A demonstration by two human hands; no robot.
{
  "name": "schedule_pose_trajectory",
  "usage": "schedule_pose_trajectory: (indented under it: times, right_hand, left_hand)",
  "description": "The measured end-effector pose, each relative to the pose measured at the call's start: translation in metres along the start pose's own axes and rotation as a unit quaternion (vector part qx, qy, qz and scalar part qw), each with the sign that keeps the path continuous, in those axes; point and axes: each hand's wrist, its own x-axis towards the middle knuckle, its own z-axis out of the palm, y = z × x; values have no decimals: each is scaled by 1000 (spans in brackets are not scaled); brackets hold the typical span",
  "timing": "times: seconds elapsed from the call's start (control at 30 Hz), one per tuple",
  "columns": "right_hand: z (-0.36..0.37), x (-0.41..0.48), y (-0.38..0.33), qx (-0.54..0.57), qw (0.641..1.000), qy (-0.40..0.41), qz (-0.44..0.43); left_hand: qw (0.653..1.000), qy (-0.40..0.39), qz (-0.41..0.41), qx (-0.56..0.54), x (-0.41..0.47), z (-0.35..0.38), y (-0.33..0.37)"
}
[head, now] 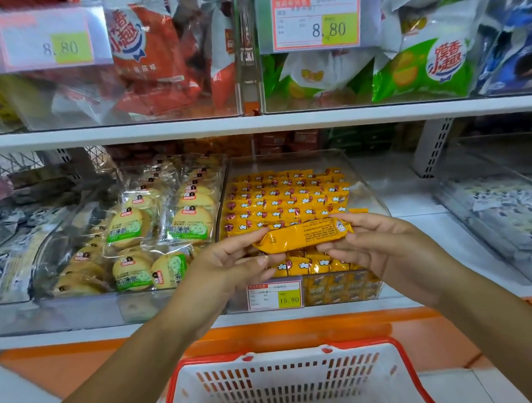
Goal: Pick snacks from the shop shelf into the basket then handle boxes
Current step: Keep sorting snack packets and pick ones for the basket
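Observation:
A long yellow snack packet (302, 234) is held level between both hands, in front of a clear bin (368, 190) packed with several rows of the same yellow packets. My left hand (230, 260) pinches its left end with thumb and fingers. My right hand (373, 242) grips its right end, fingers curled under it. Below, at the bottom of the view, a white basket (284, 380) with a red rim stands under my forearms; its inside is hidden.
Left of the yellow bin, a clear bin (80, 307) holds round biscuit packs (186, 223) with green labels. The upper shelf (255, 122) carries bins of red and green bagged snacks and 8.80 price tags. A 15.80 tag (275, 295) hangs on the yellow bin. Another clear bin (503, 215) stands at right.

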Motion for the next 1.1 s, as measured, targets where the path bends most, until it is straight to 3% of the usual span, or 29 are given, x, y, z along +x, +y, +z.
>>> schedule_pose_trajectory:
  times: [0.2,0.57,0.77,1.1]
  right_hand:
    - [6,-8,5,-41,997,55,-21]
    - [14,-10,10,-42,992,100,-65]
    - [11,-9,12,-102,989,90,-64]
    - [14,-10,10,-95,992,66,-59]
  left_hand:
    - [995,80,22,62,-2,4,0]
    - [992,111,51,10,-10,17,2]
    - [989,120,67,45,-9,17,0]
    - [994,96,47,28,-7,10,4]
